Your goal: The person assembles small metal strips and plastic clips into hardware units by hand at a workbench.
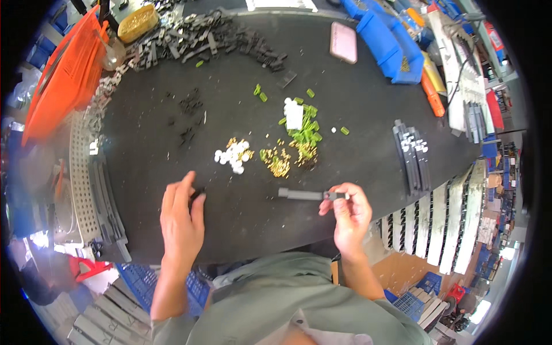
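Observation:
My right hand point(351, 215) grips one end of a dark grey flat bar-shaped part point(302, 195) between thumb and fingers. The bar lies level above the black tabletop and points left. My left hand point(183, 218) is to its left, with thumb and forefinger around a small black part point(198, 192), blurred and partly hidden. Beyond the hands lie a cluster of white round pieces point(233, 156), a scatter of small brass-coloured pieces point(279, 164), and a heap of green clear pieces point(306, 127) with a white block point(294, 117) on it. Small black bits point(191, 102) lie farther left.
A pile of dark bar parts point(210, 41) covers the far left, beside an orange bin point(66, 77) and yellow tub point(138, 24). Blue bins point(391, 49) and a pink phone-like slab point(344, 42) are far right. Stacked long grey bars point(412, 156) lie at right.

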Available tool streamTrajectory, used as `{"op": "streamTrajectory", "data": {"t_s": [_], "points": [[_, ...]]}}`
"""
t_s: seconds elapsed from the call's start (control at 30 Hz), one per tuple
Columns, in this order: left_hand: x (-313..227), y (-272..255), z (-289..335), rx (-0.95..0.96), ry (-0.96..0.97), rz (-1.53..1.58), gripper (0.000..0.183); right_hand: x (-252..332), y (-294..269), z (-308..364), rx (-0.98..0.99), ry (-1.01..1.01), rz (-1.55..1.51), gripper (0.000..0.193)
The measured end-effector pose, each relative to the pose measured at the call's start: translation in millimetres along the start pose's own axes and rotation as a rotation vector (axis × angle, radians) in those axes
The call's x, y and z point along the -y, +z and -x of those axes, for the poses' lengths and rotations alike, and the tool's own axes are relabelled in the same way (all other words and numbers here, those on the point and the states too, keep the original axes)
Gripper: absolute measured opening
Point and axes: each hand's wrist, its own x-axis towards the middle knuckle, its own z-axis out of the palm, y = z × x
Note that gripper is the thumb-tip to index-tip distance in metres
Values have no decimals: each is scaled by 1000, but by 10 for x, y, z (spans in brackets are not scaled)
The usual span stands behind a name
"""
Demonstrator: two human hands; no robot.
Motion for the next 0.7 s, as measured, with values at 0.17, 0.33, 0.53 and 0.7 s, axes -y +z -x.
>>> {"op": "streamTrajectory", "data": {"t_s": [0.17,0.33,0.53,0.7], "points": [[-410,63,100,102,-343,598,22,59,179,-16,5,16,-31,17],[-446,145,127,77,99,405,38,35,268,-9,84,83,-9,19],[-313,108,215,193,38,458,41,140,426,63,168,151,166,15],[-284,76,252,386,-148,624,22,125,364,83,230,128,188,15]]}}
